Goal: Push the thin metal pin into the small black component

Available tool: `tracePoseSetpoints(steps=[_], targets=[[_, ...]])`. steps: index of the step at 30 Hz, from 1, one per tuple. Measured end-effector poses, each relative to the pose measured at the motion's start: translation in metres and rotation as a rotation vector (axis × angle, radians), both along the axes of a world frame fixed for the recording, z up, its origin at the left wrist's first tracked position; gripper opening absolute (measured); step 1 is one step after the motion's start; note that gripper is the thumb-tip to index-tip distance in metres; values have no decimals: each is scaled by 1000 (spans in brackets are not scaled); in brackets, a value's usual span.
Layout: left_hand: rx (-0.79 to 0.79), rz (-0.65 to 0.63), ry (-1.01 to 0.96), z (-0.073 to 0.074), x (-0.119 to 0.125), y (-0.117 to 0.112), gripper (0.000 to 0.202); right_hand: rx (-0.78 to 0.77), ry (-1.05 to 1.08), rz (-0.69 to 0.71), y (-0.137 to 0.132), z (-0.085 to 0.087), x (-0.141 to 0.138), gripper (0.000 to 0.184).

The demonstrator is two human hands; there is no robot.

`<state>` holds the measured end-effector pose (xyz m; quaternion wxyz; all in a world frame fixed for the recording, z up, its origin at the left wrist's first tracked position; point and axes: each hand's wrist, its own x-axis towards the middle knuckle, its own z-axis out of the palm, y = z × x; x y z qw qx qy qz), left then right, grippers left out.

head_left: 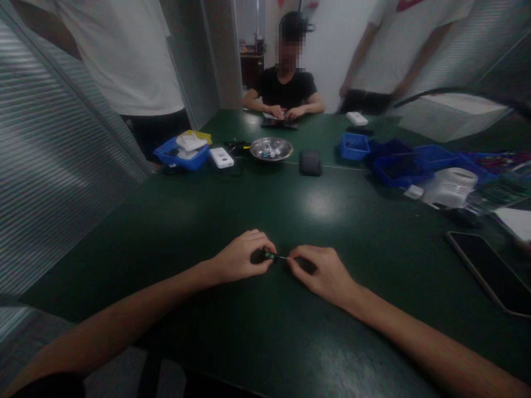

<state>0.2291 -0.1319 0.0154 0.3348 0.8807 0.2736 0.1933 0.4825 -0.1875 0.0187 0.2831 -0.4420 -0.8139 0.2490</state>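
Quietly, the person wearing the head camera works low over the green bench (191, 221), both forearms reaching in from the near side. I see the left hand (246, 257) with its grip clamped on a small dark piece (269, 256) with green patches, held between thumb and fingers just above or against the bench top; I can't tell which. The right hand (321, 268) faces it, thumb and fingertip together in a pinch on the far end of a thin pale strip (282, 257) that spans the gap between the two hands. Whether strip and piece are joined is too small to make out.

Well beyond the hands stands a metal bowl (254, 150) holding small white items, with a white device (222, 157) and a loaded blue basket (182, 162) to its left and a dark, box-like object (311, 163) to its right. Near the right edge lies a phone (493, 271), dark screen up. Across the bench sits a co-worker in black (286, 88), hands on a dark flat object (280, 122).
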Motion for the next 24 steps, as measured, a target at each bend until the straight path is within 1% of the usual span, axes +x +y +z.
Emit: tracePoseSetpoints(steps=[9,15,24], targets=[[9,-17,-13,1,2,-1,16,52,-76,27,0,-5,2,17],[5,-63,-16,2,3,1,15,31,-35,24,0,-5,-2,19],[0,-53,1,5,3,0,17,47,-55,18,-1,-4,-2,17]])
